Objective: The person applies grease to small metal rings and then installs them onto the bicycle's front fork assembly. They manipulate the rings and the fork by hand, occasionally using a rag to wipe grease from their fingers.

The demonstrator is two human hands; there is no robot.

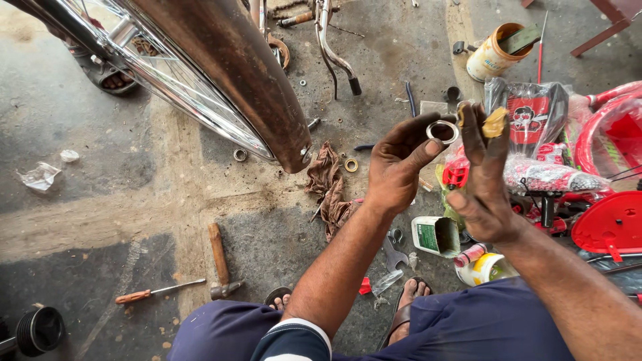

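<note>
- 2 grease-blackened hands meet at chest height: the left hand (400, 170) pinches a small metal ring (443, 131) between thumb and fingertips, turned so its open bore faces the eyes, a pose that looks meant for inspection.
- Fingers of the right hand (485, 180) stand upright and pressed together, palm toward the ring, with a lump of yellowish grease (495, 124) loaded on the fingertips (held high, probably so it stays off everything else).
- Just below the hands sit a white-and-green tub (435, 235), open and within easy reach, a small spanner (393, 251) and a yellow-capped bottle (487, 269).
- Behind the right hand lies a red children's bicycle part in plastic wrap (542, 134), with a red seat-like piece (612, 224) near the knee.
- A dirty rag (329, 187) and a second loose ring (351, 164) lie on the concrete floor (80, 200), close to the rusty brown mudguard (241, 73) and chrome rim (174, 80) of a large wheel.
- Farther out rest a hammer (219, 261), a screwdriver (157, 291) with an orange handle, and a tin can (493, 52) at the top.
- Another person's sandalled foot (107, 73) shows behind the wheel.
</note>
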